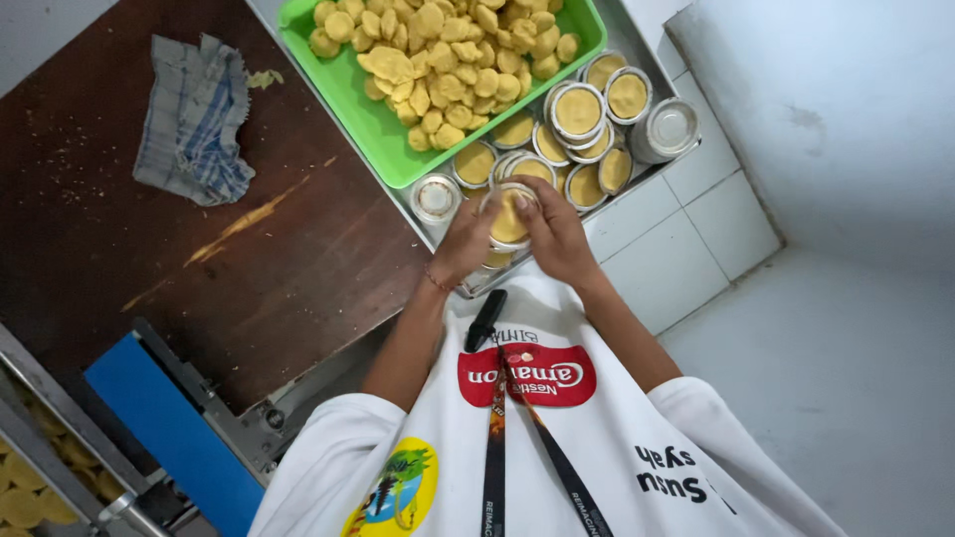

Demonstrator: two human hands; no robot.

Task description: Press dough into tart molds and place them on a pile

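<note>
Two hands on one dough-filled tin mould (509,221): left hand (466,239) at 9 o'clock, right hand (557,237) at 3 o'clock, fingers (525,199) clamped on rim, equally near.

— How was the light?

— Soft and even, fairly bright, with no hard shadows. The wall (846,109) and floor (856,398) came out pale and a little washed, while the dark table (129,259) took a dull sheen along its scratches.

— Any glare?

— Only small glints on the tin rims (668,127).

— And sharpness?

— Middling. The hands (512,234) looked slightly smeared and the dough pieces (438,60) ran together. The view was wide, lines bowed toward the edges, and the shirt (557,438) close under the camera was soft.
</note>
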